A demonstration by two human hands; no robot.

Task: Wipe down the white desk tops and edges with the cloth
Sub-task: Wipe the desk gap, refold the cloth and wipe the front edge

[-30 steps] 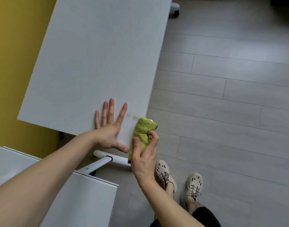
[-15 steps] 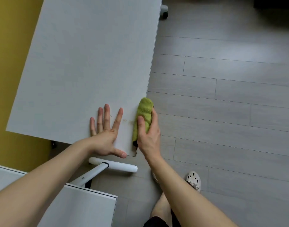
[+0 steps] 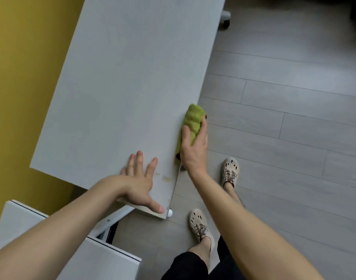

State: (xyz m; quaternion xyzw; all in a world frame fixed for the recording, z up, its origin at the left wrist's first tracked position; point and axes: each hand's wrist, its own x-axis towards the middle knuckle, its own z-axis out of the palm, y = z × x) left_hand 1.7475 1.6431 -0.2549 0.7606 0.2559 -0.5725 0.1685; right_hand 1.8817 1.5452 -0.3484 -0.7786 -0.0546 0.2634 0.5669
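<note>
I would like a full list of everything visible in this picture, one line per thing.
white desk: one, white, centre
second desk: one, white, lower left
green cloth: one, green, on the white desk's right edge
stains: a few, brownish, near the desk's corner
caster: one, white, top
wall: one, yellow, left
floor: one, grey planks, right
shoes: two, beige, on the floor
left hand: one, flat on the white desk
right hand: one, gripping the green cloth
</note>
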